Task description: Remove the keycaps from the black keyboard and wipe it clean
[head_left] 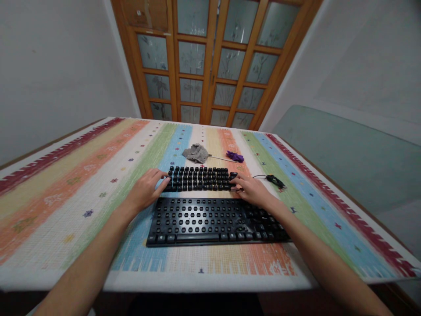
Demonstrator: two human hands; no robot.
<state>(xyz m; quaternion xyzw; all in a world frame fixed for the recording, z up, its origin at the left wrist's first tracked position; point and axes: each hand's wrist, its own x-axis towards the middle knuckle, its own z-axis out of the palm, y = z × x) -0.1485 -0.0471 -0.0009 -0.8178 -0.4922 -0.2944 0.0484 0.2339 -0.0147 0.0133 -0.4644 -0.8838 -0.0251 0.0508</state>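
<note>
Rows of loose black keycaps [199, 180] lie on the cloth behind a black keyboard [197, 217]. Most of the keyboard's main section is stripped to its bare key posts; the bottom row and some right-hand keys still carry caps. My left hand [148, 188] rests at the left end of the rows, thumb and forefinger apart against the end caps. At the other end, my right hand [251, 189] has its fingers stretched to the outermost caps. A small thin object [236, 189] shows under the right hand, too unclear to name. My right forearm covers the keyboard's right end.
Behind the keycaps lie a crumpled grey cloth [196, 153], a thin metal rod [223, 158] and a purple brush-like piece [235, 156]. A bundled black cable [275, 180] sits to the right. A striped tablecloth [108, 206] covers the table; glass-paned doors [194, 57] stand beyond.
</note>
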